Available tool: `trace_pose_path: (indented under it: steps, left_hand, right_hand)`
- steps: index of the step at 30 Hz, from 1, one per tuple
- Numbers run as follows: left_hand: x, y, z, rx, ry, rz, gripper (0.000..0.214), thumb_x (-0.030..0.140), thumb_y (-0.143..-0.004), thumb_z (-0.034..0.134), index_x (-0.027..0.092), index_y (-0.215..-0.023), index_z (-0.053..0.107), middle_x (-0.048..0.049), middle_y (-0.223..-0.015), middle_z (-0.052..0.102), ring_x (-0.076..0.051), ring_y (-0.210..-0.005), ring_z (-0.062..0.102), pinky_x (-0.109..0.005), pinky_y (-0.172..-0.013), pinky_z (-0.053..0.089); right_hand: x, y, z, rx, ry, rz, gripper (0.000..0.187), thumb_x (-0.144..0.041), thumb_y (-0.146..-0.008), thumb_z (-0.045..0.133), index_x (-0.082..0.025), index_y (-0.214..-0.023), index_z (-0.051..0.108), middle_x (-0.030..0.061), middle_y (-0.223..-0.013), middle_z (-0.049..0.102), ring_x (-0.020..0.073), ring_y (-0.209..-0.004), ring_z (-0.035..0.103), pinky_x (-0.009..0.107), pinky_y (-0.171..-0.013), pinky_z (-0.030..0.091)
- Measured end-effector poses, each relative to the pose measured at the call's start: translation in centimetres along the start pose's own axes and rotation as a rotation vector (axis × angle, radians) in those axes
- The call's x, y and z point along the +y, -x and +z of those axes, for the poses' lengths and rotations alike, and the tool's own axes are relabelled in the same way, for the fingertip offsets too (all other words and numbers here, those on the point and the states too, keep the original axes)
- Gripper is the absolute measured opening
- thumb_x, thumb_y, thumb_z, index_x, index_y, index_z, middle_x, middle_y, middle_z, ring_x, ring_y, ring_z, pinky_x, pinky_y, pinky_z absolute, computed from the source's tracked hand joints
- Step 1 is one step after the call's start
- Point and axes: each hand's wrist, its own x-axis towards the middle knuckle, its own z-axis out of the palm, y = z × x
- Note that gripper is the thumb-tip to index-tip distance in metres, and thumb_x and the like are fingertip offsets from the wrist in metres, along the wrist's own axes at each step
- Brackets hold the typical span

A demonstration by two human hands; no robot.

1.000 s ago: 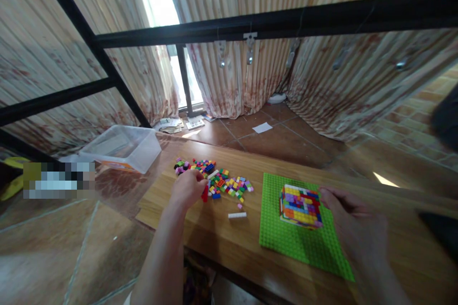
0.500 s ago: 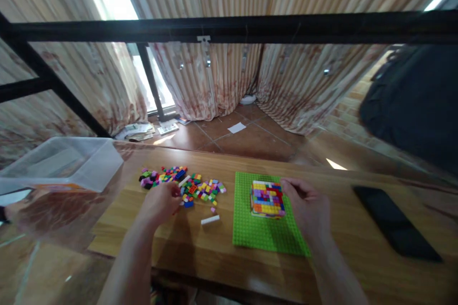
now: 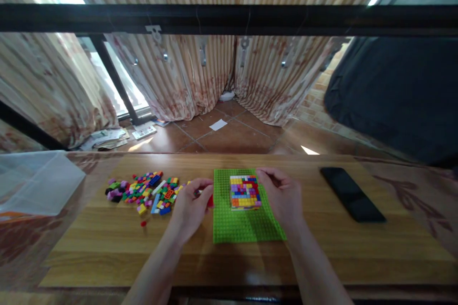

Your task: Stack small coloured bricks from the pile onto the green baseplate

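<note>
A green studded baseplate [image 3: 246,229] lies on the wooden table, carrying a low block of many-coloured toy bricks [image 3: 245,193]. Left of the plate's edge is my left hand [image 3: 191,205], its thumb and fingers closed on a red toy brick [image 3: 210,201] that shows only in part. My right hand [image 3: 282,195] is over the plate's right side, fingers pinched at the far right corner of the brick block. What lies between those fingertips is hidden. A heap of loose toy bricks [image 3: 143,192] spreads to the left, with a small red piece [image 3: 143,224] apart from it.
A black phone-like slab [image 3: 352,194] lies on the table [image 3: 315,248] at the right. A translucent plastic bin [image 3: 39,181] stands at the far left. Beyond the table are a dark rail [image 3: 229,19], patterned curtains [image 3: 200,76] and a dark covered shape [image 3: 393,100].
My left hand has moved right from the loose bricks to the plate's edge, with a red brick now in it. A red piece appears left of it. The camera view has shifted right.
</note>
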Motion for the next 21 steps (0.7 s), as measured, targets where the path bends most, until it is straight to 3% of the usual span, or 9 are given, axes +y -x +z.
trace_pose_path:
  steps: [5,12,18,21]
  left_hand:
    - [0.2,0.5,1.9,-0.072,0.288,-0.035,0.027,0.029,-0.068,0.070,0.014,-0.090,0.067,0.0019,-0.063,0.064,-0.010,-0.054,0.056,-0.022,-0.055,0.047]
    - [0.3,0.5,2.6,-0.126,0.413,-0.024,0.031,0.020,-0.063,0.075,0.014,-0.093,0.069,-0.0018,-0.083,0.071,-0.011,-0.068,0.063,-0.023,-0.064,0.052]
    - [0.2,0.3,2.9,-0.071,0.455,0.016,0.030,0.019,-0.061,0.080,0.013,-0.088,0.069,-0.0014,-0.076,0.071,-0.011,-0.064,0.062,-0.021,-0.060,0.051]
    - [0.4,0.3,3.0,-0.050,0.490,0.022,0.029,0.019,-0.061,0.080,0.013,-0.086,0.069,-0.0021,-0.076,0.072,-0.010,-0.064,0.063,-0.020,-0.061,0.050]
  right_hand:
    - [-0.2,0.1,-0.3,-0.051,0.002,-0.024,0.019,-0.037,-0.079,0.065,-0.021,-0.080,0.075,0.0036,-0.079,0.074,0.0181,-0.073,0.067,0.031,-0.070,0.053]
    - [-0.4,0.1,-0.7,-0.033,0.014,-0.018,0.019,-0.036,-0.081,0.064,-0.019,-0.081,0.073,0.0040,-0.079,0.073,0.0175,-0.073,0.066,0.030,-0.069,0.053]
    - [-1.9,1.6,0.3,-0.415,0.134,-0.175,0.023,-0.028,-0.078,0.070,-0.023,-0.101,0.071,0.0033,-0.093,0.072,0.0163,-0.079,0.065,0.031,-0.073,0.054]
    - [-2.1,2.4,1.1,-0.494,0.226,-0.285,0.035,-0.022,-0.078,0.071,-0.027,-0.112,0.067,0.0034,-0.108,0.071,0.0179,-0.093,0.066,0.034,-0.083,0.053]
